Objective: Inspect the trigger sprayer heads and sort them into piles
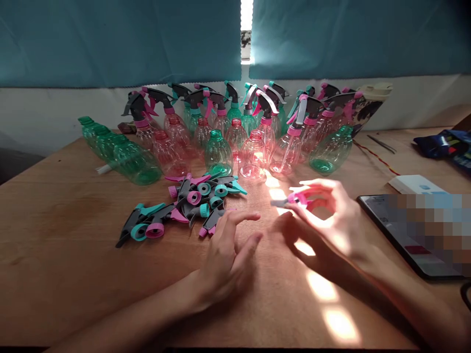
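Observation:
My right hand [326, 223] hovers over the wooden table [55, 255] in a patch of sunlight, its fingers closed around a pink spray trigger head [294, 199]. My left hand [228, 255] rests beside it with fingers spread and holds nothing; it is just right of a pile of loose grey, pink and teal trigger heads [187, 203]. Behind the pile stand several open pink bottles [253, 157] and green bottles [218, 153] without heads.
A back row of capped spray bottles [265, 113] lines the wall under a teal curtain. Green bottles [121, 152] lie on their sides at left. A tablet [408, 235], a white box [415, 184] and a dark blue pouch [445, 144] sit at right.

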Tool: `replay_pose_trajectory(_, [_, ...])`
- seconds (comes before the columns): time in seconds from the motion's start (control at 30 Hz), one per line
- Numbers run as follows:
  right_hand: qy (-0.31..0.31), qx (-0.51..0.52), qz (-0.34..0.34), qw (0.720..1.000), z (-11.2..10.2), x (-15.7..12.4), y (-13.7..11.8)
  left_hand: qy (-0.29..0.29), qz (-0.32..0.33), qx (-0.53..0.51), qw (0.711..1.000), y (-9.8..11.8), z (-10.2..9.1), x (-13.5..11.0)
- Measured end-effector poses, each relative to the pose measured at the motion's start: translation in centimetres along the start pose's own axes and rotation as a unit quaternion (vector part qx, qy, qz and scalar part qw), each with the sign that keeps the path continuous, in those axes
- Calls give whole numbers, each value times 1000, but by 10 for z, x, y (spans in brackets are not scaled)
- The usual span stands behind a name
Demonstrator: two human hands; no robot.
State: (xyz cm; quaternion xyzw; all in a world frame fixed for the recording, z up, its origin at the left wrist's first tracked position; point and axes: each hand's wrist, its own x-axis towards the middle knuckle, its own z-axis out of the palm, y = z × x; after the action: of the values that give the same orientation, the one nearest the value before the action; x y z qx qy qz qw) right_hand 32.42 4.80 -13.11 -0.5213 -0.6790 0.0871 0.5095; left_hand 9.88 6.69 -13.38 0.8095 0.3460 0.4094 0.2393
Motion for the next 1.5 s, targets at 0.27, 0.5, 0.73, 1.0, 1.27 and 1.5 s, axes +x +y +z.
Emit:
replay_pose_trajectory(0.27, [37, -174, 26, 984, -2, 18, 58, -15, 93, -36, 995, -3, 3, 2])
replay_pose_trajectory(0.5, [-6, -247, 1, 969, 12, 6, 58, -73, 142, 38, 986, -2, -4, 5])
replay_pose_trajectory(0.73, [-22, -114, -46, 992, 17, 0, 31, -104, 16, 217, 970, -15, -43, 40])
replay_pose_trajectory(1.0, [-127, 146, 123, 973, 36, -23, 3, -184, 18, 287, 940, -36, -41, 36])
replay_pose_trajectory(1.27, [-80, 194, 204, 956, 42, -20, -4, -95, 122, 128, 980, -9, -27, 31])
replay_pose_trajectory(1.5, [-101, 110, 62, 987, 34, -26, -7, -10, 179, 60, 982, -15, -16, 20])
